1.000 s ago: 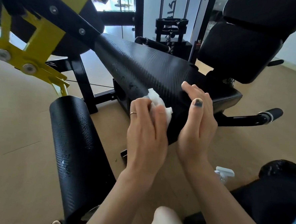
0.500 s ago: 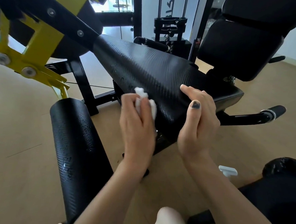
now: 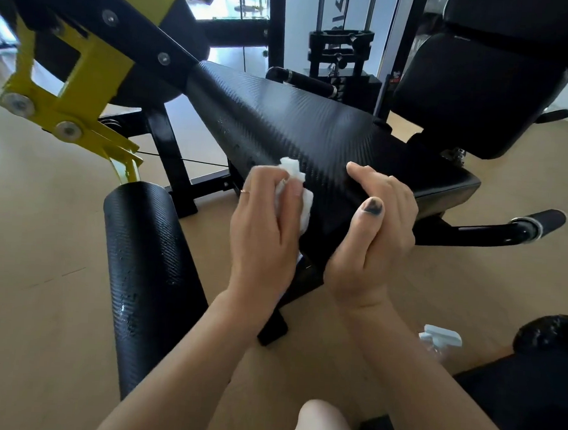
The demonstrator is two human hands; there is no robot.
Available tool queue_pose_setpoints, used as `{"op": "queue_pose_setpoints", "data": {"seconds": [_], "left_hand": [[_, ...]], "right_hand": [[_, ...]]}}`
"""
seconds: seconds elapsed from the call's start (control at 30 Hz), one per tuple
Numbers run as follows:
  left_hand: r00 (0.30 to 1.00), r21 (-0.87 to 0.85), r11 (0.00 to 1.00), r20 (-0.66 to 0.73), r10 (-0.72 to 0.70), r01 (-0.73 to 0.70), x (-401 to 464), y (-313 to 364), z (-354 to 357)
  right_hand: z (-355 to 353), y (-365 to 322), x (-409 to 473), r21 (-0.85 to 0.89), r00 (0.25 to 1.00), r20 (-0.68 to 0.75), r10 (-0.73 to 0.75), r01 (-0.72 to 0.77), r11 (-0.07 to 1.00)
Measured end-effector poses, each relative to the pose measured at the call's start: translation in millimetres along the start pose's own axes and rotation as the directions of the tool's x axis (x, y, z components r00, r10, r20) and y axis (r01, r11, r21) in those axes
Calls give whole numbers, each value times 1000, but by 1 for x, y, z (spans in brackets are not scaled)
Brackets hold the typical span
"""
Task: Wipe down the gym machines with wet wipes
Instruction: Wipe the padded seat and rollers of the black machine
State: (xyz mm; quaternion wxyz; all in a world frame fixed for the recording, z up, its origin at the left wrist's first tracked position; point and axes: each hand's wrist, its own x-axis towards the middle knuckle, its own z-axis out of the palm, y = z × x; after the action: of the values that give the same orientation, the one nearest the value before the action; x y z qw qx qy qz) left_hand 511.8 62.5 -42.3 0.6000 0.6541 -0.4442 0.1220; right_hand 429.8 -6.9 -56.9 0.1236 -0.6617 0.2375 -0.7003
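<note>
Step in hand: wiping the near front edge of the seat pad (image 3: 314, 127) on the gym machine; judged mid-stroke, pad only partly covered.
Left hand (image 3: 265, 227): fingers curled round a bunched white wipe (image 3: 294, 185), pressing it against the pad's near side face, just below the top edge.
Right hand (image 3: 375, 227): rests on the pad's front corner, fingers bent over the top edge, thumb against the side face. It holds nothing loose; judged to be bracing the pad.
Wipe position: between the left fingers and the pad, touching both; a crumpled end sticks out above the fingertips.
Pad surface: black, woven texture, a few small droplets or specks on the slope above the wipe.
Roller pad (image 3: 146, 273): black cylinder to the left, apart from both hands, with wet-looking specks along it. Judged not yet wiped dry.
Spray bottle (image 3: 439, 337): white trigger head showing on the floor behind the right forearm; body mostly hidden.
Backrest (image 3: 476, 93): upright, far right, untouched at this moment.
Next move calls for: firm strokes along the side face and over the top, with the right hand shifted clear so the corner beneath it gets wiped too; then the roller pad.
Risk: wipe is balled small, so coverage per pass is likely narrow; unfolding it would help.
</note>
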Motion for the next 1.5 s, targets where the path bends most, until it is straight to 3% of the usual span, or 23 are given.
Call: {"op": "queue_pose_setpoints", "data": {"seconds": [0.1, 0.2, 0.4, 0.47, 0.57, 0.67, 0.77, 0.83, 0.93, 1.0, 1.07, 1.13, 1.23, 1.33, 1.4, 1.5], "left_hand": [[975, -45, 976, 54, 214, -212, -26, 12, 1], [967, -25, 970, 72, 245, -244, -20, 8, 3], [998, -48, 997, 3, -55, 55, 26, -29, 3], [996, -26, 996, 12, -83, 83, 35, -36, 2], [984, -26, 993, 132, 121, -118, 22, -28, -5], [885, -32, 910, 225, 409, -412, 9, -13, -9], [832, -14, 854, 218, 510, -520, 23, -17, -6], [837, 2, 865, 254, 484, -501, 44, -33, -8], [919, 36, 954, 280, 277, -298, 81, -58, -15], [958, 65, 984, 248, 144, -165, 96, -70, -15], [965, 68, 989, 238, 110, -129, 94, -70, -14], [928, -2, 961, 258, 268, -277, 81, -65, -14], [762, -113, 803, 263, 592, -585, 58, -62, -12], [677, -128, 712, 232, 699, -691, 59, -66, -9], [710, -113, 736, 201, 675, -668, 75, -79, -7], [882, -57, 903, 195, 429, -426, 102, -110, -6]], "right_hand": [[2, 2, 0, -11, 1000, -29, -5, 5, 1000], [2, 2, 0, -10, 1000, -18, -1, 0, 1000], [2, -6, 0, -17, 999, -33, 26, -26, 1000], [3, -7, 0, -33, 999, -26, 31, -32, 999], [2, -6, -2, -58, 997, -42, 58, -61, 996], [2, -5, -2, -111, 995, -55, 89, -94, 989], [0, -13, -2, -192, 988, -22, 152, -154, 969], [-3, -27, -3, -173, 966, -27, 257, -258, 950], [9, -55, -3, -42, 807, -134, 575, -584, 811], [27, -68, -1, -84, 748, -242, 618, -651, 754], [39, -73, -1, -148, 743, -355, 567, -643, 751], [43, -71, -2, -200, 753, -415, 510, -623, 756], [39, -71, -3, -287, 774, -407, 486, -613, 736], [37, -72, -2, -289, 782, -402, 476, -602, 744], [39, -70, -4, -256, 769, -429, 474, -606, 753], [45, -68, -6, -251, 774, -477, 418, -575, 779]]}}
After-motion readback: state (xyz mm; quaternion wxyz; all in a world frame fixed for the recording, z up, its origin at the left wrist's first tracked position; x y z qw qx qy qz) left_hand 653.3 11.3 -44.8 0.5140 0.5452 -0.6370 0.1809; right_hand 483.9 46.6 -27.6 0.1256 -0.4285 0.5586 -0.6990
